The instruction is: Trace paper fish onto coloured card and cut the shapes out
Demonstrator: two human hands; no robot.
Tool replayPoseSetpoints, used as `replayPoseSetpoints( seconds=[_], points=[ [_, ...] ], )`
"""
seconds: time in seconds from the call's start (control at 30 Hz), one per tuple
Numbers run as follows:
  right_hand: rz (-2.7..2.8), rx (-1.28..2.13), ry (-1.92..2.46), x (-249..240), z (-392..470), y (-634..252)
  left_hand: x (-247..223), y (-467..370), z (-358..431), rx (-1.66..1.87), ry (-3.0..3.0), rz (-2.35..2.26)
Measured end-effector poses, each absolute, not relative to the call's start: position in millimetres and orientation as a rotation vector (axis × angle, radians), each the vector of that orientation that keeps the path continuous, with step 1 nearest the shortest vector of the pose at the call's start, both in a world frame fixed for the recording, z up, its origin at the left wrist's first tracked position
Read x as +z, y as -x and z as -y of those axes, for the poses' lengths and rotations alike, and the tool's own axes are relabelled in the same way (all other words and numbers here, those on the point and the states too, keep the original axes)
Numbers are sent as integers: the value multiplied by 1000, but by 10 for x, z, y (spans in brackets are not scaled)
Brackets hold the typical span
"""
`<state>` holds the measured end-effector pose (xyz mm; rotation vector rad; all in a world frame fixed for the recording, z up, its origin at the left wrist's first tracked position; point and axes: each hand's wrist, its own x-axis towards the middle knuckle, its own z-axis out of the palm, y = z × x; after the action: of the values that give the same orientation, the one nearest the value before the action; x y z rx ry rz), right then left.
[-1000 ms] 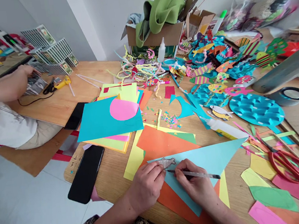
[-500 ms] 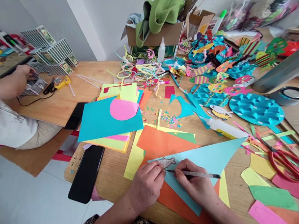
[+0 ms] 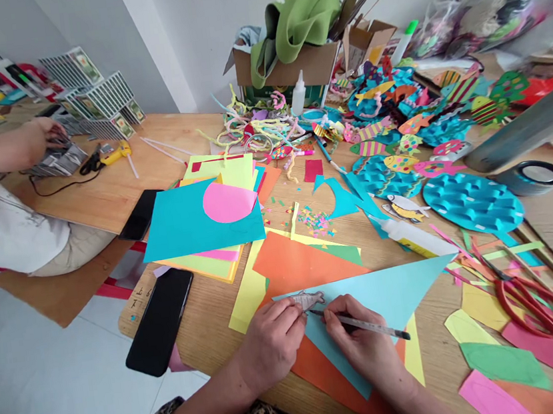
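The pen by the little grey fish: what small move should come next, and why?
Probably draw the pen a short way along the lower edge of the fish cutout. The right hand holds it with the tip close to that edge, while the left hand's fingers rest on the cutout over the light blue paper, seemingly steadying it.

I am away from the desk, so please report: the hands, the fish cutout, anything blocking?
Left hand on grey fish cutout, over light-blue paper. Right hand gripping pen, tip near cutout's lower edge. Nothing seen blocking pen tip; red-handled scissors apart, to the right.
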<state>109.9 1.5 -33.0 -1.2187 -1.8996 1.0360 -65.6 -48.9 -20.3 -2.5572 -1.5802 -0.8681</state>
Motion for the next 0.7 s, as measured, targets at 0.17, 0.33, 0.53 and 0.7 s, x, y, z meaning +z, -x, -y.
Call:
replayPoseSetpoints(
  seconds=[0.17,0.33,0.53,0.7],
  points=[
    [1896,1034,1226,-322,-3,-1097,-219,655,488,-834,2600,1629],
    [1888,1037,1214,-322,-4,-1095,-223,656,484,-681,2643,1631],
    [1887,1034,1224,-292,-11,-1083,-221,633,472,-579,2614,1628],
    [1879,1029,1229,-293,-6,-1086,-199,621,459,-582,2608,1673]
  ],
)
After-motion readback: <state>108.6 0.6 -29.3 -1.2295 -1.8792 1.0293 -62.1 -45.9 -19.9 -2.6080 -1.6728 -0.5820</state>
